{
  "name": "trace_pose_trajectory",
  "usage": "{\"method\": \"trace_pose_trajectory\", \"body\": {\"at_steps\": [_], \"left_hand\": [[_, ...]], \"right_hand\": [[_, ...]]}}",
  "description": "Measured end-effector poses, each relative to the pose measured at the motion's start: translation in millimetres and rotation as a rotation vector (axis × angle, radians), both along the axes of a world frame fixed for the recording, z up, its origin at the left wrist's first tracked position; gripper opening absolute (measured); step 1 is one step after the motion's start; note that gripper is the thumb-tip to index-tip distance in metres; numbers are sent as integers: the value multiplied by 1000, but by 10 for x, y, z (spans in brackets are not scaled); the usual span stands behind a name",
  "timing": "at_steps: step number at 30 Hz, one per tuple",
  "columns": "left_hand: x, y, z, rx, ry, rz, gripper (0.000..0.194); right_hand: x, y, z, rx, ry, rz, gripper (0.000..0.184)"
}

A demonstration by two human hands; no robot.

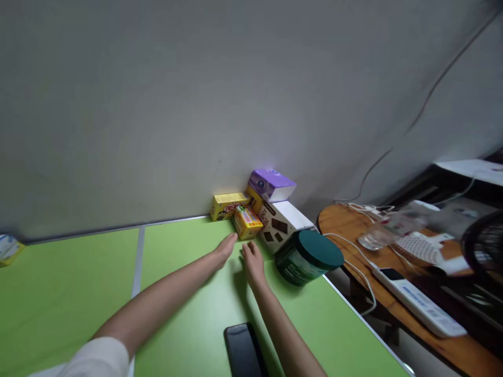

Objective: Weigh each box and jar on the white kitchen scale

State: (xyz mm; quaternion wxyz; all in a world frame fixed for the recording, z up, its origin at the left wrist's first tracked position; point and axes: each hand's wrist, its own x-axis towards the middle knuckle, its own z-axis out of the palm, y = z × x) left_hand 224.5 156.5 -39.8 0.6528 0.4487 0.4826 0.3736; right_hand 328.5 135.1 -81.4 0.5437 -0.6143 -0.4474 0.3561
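My left hand (226, 251) reaches over the green table with its fingers stretched out and holds nothing. Its fingertips are close to the near left corner of a small yellow-and-orange box (247, 222); I cannot tell if they touch it. Just right of it is my right hand (253, 263), fingers apart and slightly bent, near the same box's front edge and with nothing in it. Behind that box, against the wall, lies a yellow box (229, 204). To its right leans a white-and-brown biscuit box (274, 226), with a purple-and-white pack (271, 183) above it.
A dark green lidded tub (305, 257) stands by the table's right edge. A black phone (245, 350) lies near the front. At far left is another yellow-and-white box (8, 249). A lower wooden table (341, 222) holds a power strip (420, 302), a clear plastic bottle (393, 228) and cables.
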Motion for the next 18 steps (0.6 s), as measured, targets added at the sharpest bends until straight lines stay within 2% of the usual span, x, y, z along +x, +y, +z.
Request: {"method": "trace_pose_trajectory", "body": {"at_steps": [2, 4, 6, 8, 10, 11, 13, 15, 18], "left_hand": [[-442, -347, 87, 6, 34, -53, 52], [-938, -702, 188, 21, 70, -72, 60], [-1448, -1050, 304, 41, 99, -54, 65], [-1941, -1370, 409, 54, 123, -29, 63], [-2410, -1642, 473, 55, 154, -10, 60], [-2639, -1755, 485, 57, 178, 7, 58], [-3096, -1924, 474, 70, 254, 72, 56], [-3559, -2005, 437, 94, 371, 175, 55], [-4256, -1961, 380, 138, 603, 328, 56]], "right_hand": [[-210, -276, 155, -39, 37, 43, 61], [-512, -562, 358, -86, 84, 184, 55], [-887, -831, 595, -148, 116, 460, 49], [-1304, -1046, 819, -194, 105, 807, 42], [-1752, -1175, 966, -203, 79, 1103, 35], [-1989, -1205, 996, -201, 73, 1205, 32], [-2493, -1205, 964, -198, 65, 1310, 32], [-3033, -1133, 836, -172, 32, 1308, 33], [-3873, -925, 590, -56, -103, 1216, 32]]}}
